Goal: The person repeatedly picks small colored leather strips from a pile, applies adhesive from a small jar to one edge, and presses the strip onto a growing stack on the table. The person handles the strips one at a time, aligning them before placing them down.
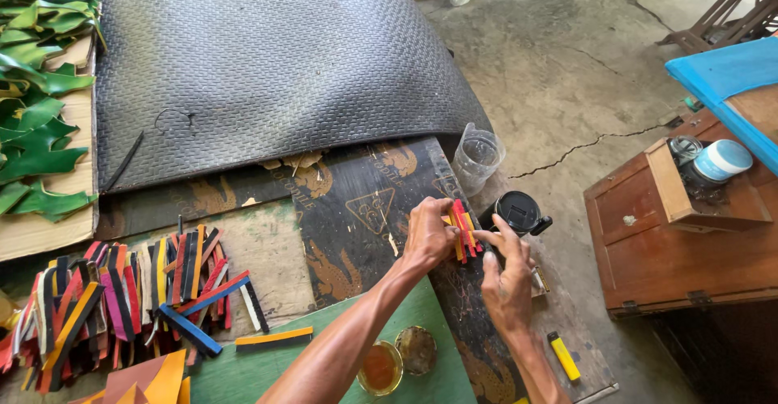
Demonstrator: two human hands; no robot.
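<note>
My left hand (427, 235) grips a small bundle of coloured strips (463, 227), red, yellow and orange, held upright over a dark printed board (356, 209). My right hand (504, 274) touches the bundle from the right, its fingers pressed against the strips' edge. A large heap of similar coloured strips (121, 299) lies at the left on the work surface. One orange and black strip (274, 337) lies alone on the green mat (243, 371).
A black lidded jar (519, 211) and a clear plastic cup (477, 156) stand just beyond my hands. An open tin of amber glue (379, 368) and its lid (416, 349) sit near my forearms. A yellow lighter (564, 356), black rubber mat (267, 64), green leaf cutouts (36, 88), wooden box (673, 234).
</note>
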